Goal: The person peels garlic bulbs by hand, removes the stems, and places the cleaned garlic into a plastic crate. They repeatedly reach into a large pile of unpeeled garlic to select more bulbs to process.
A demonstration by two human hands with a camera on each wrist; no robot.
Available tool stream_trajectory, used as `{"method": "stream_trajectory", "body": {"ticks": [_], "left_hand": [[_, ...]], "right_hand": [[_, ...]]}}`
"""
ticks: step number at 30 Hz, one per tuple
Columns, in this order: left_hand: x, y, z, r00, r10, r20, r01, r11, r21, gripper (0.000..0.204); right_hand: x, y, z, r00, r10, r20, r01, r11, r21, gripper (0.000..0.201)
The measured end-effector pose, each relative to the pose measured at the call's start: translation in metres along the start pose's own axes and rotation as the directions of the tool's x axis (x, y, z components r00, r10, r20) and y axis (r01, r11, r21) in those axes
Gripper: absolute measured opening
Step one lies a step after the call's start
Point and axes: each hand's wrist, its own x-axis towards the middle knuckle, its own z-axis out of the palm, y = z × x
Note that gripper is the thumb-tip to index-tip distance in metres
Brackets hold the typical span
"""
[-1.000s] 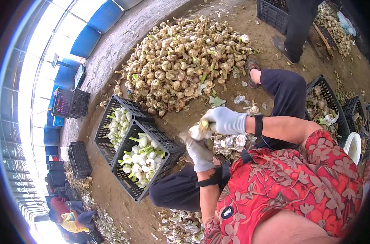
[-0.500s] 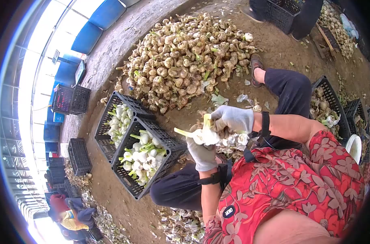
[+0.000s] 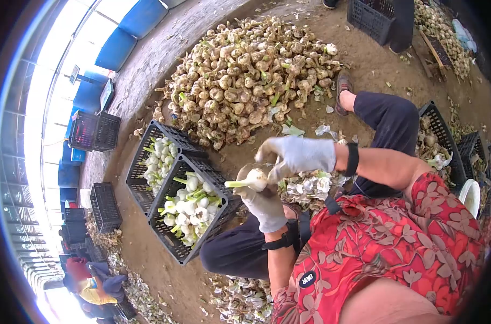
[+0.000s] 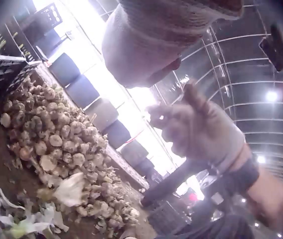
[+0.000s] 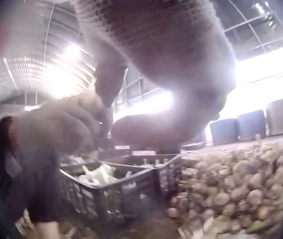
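In the head view my gloved left hand (image 3: 264,208) holds a white garlic bulb (image 3: 257,180), its pale stem pointing left towards the crates. My gloved right hand (image 3: 306,155) is just above and right of the bulb, thumb and fingers spread apart with nothing between them. Close up in the right wrist view, the right hand's fingers (image 5: 151,130) curve in front of the blurred left hand (image 5: 57,134). Below the hands, loose white garlic skins (image 3: 310,186) lie heaped between the legs.
A large heap of unpeeled garlic (image 3: 240,81) lies on the dirt floor ahead. Left of my hands, two black crates (image 3: 210,175) hold cleaned bulbs with stems (image 3: 189,208). Another crate of garlic (image 3: 442,140) stands at the right, near a white bucket (image 3: 470,197).
Both hands were together at the bulb, with loose skin pulled aside. Now the right hand has come away from it and the bulb stays in the left. A person at the top has moved.
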Motion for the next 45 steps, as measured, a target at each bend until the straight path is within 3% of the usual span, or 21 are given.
{"method": "stream_trajectory", "body": {"ticks": [3, 6, 7, 10, 11, 13, 15, 18, 23, 27, 30, 31, 32, 33, 34, 36, 37, 38, 40, 42, 45], "left_hand": [[-0.003, 0.000, 0.002, 0.999, 0.001, -0.046, 0.002, 0.997, 0.075, 0.069], [0.001, 0.005, -0.020, 0.980, -0.045, 0.192, 0.030, 0.997, 0.077, 0.068], [0.003, -0.001, -0.025, 0.995, -0.064, 0.075, 0.064, 0.998, 0.003, 0.069], [0.001, -0.003, -0.019, 0.992, -0.056, 0.112, 0.057, 0.998, -0.011, 0.070], [-0.004, -0.001, -0.005, 0.999, -0.018, 0.040, 0.018, 1.000, 0.006, 0.071], [-0.003, -0.003, -0.007, 0.996, 0.060, 0.060, -0.064, 0.996, 0.067, 0.072], [-0.004, -0.008, 0.003, 0.976, 0.213, 0.030, -0.215, 0.970, 0.110, 0.070], [-0.008, -0.012, 0.003, 0.971, 0.232, 0.061, -0.239, 0.925, 0.294, 0.070], [-0.005, 0.006, -0.013, 0.961, -0.117, 0.251, 0.173, 0.961, -0.217, 0.055], [0.012, 0.018, -0.006, 0.966, -0.246, 0.085, 0.257, 0.953, -0.160, 0.050], [0.041, 0.027, -0.026, 0.914, -0.371, 0.162, 0.403, 0.872, -0.278, 0.047], [0.053, 0.036, -0.028, 0.920, -0.337, 0.198, 0.385, 0.871, -0.304, 0.047], [0.065, 0.044, -0.030, 0.924, -0.303, 0.233, 0.369, 0.868, -0.331, 0.047], [0.080, 0.056, -0.031, 0.918, -0.274, 0.288, 0.367, 0.860, -0.354, 0.048], [0.086, 0.068, -0.028, 0.954, -0.223, 0.203, 0.278, 0.910, -0.308, 0.043], [0.096, 0.091, -0.021, 0.993, -0.114, 0.026, 0.117, 0.979, -0.167, 0.034], [0.101, 0.098, -0.005, 0.981, -0.067, -0.180, 0.044, 0.990, -0.131, 0.031], [0.106, 0.104, -0.004, 0.999, -0.030, -0.021, 0.031, 0.997, 0.077, 0.029], [0.112, 0.099, -0.010, 0.998, -0.061, -0.018, 0.062, 0.995, 0.076, 0.031], [0.119, 0.085, -0.012, 0.986, -0.169, 0.015, 0.168, 0.984, 0.059, 0.032], [0.124, 0.064, -0.004, 0.960, -0.269, 0.072, 0.261, 0.959, 0.108, 0.031]], "right_hand": [[0.012, 0.006, 0.026, 0.995, -0.052, -0.089, 0.055, 0.998, 0.031, 0.053], [0.005, 0.001, 0.023, 0.997, 0.077, 0.011, -0.074, 0.901, 0.427, 0.040], [0.007, 0.011, 0.024, 0.998, 0.057, -0.004, -0.048, 0.866, 0.497, 0.028], [0.005, 0.017, 0.018, 0.995, 0.095, 0.019, -0.086, 0.771, 0.631, 0.024], [0.001, 0.006, 0.019, 0.992, 0.121, -0.015, -0.095, 0.840, 0.534, 0.025], [-0.005, 0.004, 0.025, 0.977, -0.056, -0.207, 0.070, 0.996, 0.061, 0.028], [-0.011, -0.001, 0.035, 0.922, -0.208, -0.326, 0.096, 0.940, -0.329, 0.027], [-0.007, 0.006, 0.045, 0.813, -0.402, -0.421, 0.145, 0.840, -0.522, 0.017], [0.021, 0.024, 0.027, 0.809, -0.224, -0.543, -0.009, 0.920, -0.393, 0.014], [0.009, 0.007, 0.032, 0.836, -0.337, -0.432, 0.201, 0.922, -0.330, 0.012], [0.023, 0.022, 0.024, 0.846, -0.291, -0.448, 0.223, 0.954, -0.199, 0.016], [0.038, 0.049, 0.016, 0.827, -0.259, -0.500, 0.285, 0.958, -0.025, 0.014], [0.035, 0.041, -0.003, 0.870, -0.005, -0.493, 0.078, 0.989, 0.128, 0.014], [0.041, 0.055, -0.024, 0.846, 0.110, -0.522, -0.040, 0.989, 0.143, 0.016], [0.043, 0.083, -0.049, 0.799, 0.228, -0.556, -0.163, 0.973, 0.164, 0.020], [0.031, 0.164, -0.092, 0.633, 0.228, -0.740, -0.344, 0.939, -0.005, 0.035], [0.010, 0.176, -0.108, 0.525, 0.334, -0.783, -0.470, 0.881, 0.060, 0.045], [-0.005, 0.190, -0.126, 0.427, 0.433, -0.794, -0.571, 0.810, 0.134, 0.054], [-0.036, 0.261, -0.139, 0.247, 0.429, -0.869, -0.777, 0.624, 0.087, 0.059], [-0.055, 0.345, -0.143, 0.186, 0.690, -0.699, -0.927, 0.359, 0.108, 0.057], [-0.057, 0.339, -0.117, 0.127, 0.755, -0.643, -0.940, 0.298, 0.164, 0.060]]}}
